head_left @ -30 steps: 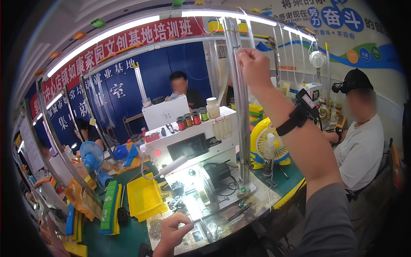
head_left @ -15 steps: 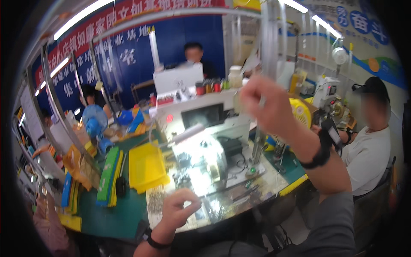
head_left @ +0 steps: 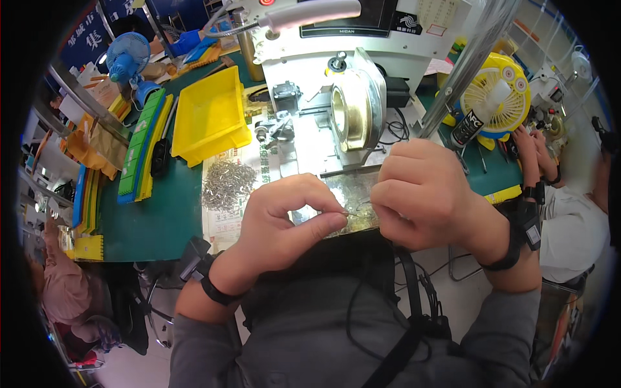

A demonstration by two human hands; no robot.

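Observation:
My left hand point(head_left: 281, 223) pinches a thin, tiny metal-looking piece point(head_left: 350, 214) between thumb and forefinger, just above the bench's front edge. Close beside it on the right, my right hand point(head_left: 424, 194) is closed, its fingers curled in; whatever they hold is hidden. Behind both hands stands a bench machine with a gold-coloured wheel point(head_left: 352, 116), brightly lit. Left of my left hand, a heap of small metal pieces point(head_left: 228, 185) lies on printed paper.
A yellow tray point(head_left: 210, 116) sits at the back left, near green and yellow strips point(head_left: 142, 145). A lamp point(head_left: 310, 14) hangs over the machine. To the right are a metal post point(head_left: 462, 64), a spray can point(head_left: 467, 128), a yellow fan point(head_left: 498, 94) and a co-worker's hands point(head_left: 533, 152).
My right hand has come down from its raised place to beside my left hand. The left hand has moved up and right. The view has tilted down toward the bench.

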